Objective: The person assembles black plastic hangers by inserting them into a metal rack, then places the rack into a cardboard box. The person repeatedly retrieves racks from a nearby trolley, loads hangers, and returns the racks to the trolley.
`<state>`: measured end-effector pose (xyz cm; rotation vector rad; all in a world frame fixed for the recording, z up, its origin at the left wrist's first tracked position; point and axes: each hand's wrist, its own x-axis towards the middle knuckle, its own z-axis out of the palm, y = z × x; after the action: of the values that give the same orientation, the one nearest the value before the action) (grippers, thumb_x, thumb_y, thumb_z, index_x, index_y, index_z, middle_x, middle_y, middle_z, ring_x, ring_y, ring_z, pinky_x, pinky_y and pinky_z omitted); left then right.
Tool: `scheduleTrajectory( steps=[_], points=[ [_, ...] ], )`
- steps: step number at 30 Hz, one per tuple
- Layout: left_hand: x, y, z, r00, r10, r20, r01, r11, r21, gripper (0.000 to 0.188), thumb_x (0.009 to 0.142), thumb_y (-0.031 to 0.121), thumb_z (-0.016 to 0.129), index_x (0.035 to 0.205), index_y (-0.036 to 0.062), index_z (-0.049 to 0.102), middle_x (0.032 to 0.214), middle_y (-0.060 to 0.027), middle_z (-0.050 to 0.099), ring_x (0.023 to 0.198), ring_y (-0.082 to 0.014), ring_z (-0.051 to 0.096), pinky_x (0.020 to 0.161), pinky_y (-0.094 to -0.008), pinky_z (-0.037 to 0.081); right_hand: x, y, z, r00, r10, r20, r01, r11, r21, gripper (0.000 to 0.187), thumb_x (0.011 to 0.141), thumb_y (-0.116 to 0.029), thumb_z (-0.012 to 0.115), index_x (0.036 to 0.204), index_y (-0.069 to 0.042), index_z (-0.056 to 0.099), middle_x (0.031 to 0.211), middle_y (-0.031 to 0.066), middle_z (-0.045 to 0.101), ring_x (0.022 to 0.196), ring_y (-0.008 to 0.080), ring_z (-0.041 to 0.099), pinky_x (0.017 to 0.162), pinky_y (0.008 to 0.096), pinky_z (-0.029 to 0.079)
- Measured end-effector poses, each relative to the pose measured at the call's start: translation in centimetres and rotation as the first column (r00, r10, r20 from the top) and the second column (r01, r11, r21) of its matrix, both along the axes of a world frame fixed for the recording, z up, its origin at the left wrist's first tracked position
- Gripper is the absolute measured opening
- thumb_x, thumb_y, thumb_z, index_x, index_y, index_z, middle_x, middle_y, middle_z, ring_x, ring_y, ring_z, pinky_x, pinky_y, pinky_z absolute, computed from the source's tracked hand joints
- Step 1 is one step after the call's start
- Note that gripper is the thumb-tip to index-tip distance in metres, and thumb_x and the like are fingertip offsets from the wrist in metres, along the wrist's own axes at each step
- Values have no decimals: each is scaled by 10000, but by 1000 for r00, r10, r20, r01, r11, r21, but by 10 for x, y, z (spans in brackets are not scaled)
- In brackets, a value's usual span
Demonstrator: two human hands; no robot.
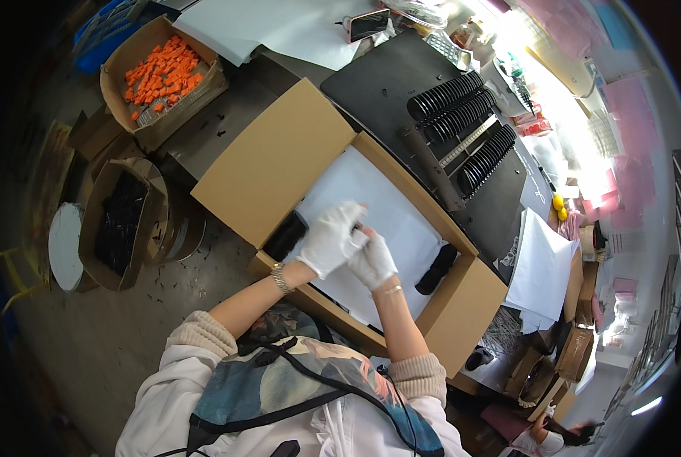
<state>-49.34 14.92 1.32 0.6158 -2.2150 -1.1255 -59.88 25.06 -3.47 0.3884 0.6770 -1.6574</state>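
Observation:
My left hand (331, 238) and my right hand (373, 261), both in white gloves, meet above an open cardboard box (279, 164). Their fingers are bent and pressed together; a small dark bit shows between them, too little to name. White paper (371, 186) lines the inside of the box. One black bundle (285, 235) lies at its left end, beside my left wrist. Another black bundle (436, 269) rests at the right end. Both box end flaps are folded outward.
Behind the box, a black mat (382, 84) carries a rack of black discs (487, 160). Cartons of orange pieces (165, 72) and black pieces (119, 221) stand left. A phone (369, 26) leans at the back; white sheets (540, 259) lie right. Another person (535, 434) is at lower right.

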Motion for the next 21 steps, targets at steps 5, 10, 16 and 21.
scheduleTrajectory(
  steps=[5,10,16,21],
  points=[
    [56,-56,11,894,393,-216,-381,919,99,267,1000,197,546,1155,-2,636,1152,-161,661,1076,-313,630,962,-396,478,49,-60,-22,-187,409,-893,227,902,366,544,879,-87,606,1399,-9,470,1305,200,560,1184,300,568,1039,379,436],
    [90,-83,23,773,563,-290,-437,806,399,360,1070,293,452,1171,-5,626,1194,-113,666,1091,-221,636,967,-334,478,70,-84,-29,353,102,-930,242,950,196,347,1017,-229,523,1284,-8,544,972,47,602,891,136,557,829,279,455],
    [79,-74,44,796,519,-312,-398,837,376,404,1081,323,413,1174,-8,625,1176,-108,666,1058,-214,642,952,-331,488,74,-131,-58,442,-160,-882,444,894,60,309,1074,-270,422,1109,-16,594,782,-21,503,712,78,436,675,250,388],
    [25,-61,71,897,349,-270,-231,892,388,282,1046,175,440,1112,10,659,1073,-72,671,793,-122,608,732,-265,504,74,-131,-57,472,-129,-872,431,897,101,278,1065,-256,445,1135,-21,578,785,-10,504,712,94,448,679,254,409]
  ],
)
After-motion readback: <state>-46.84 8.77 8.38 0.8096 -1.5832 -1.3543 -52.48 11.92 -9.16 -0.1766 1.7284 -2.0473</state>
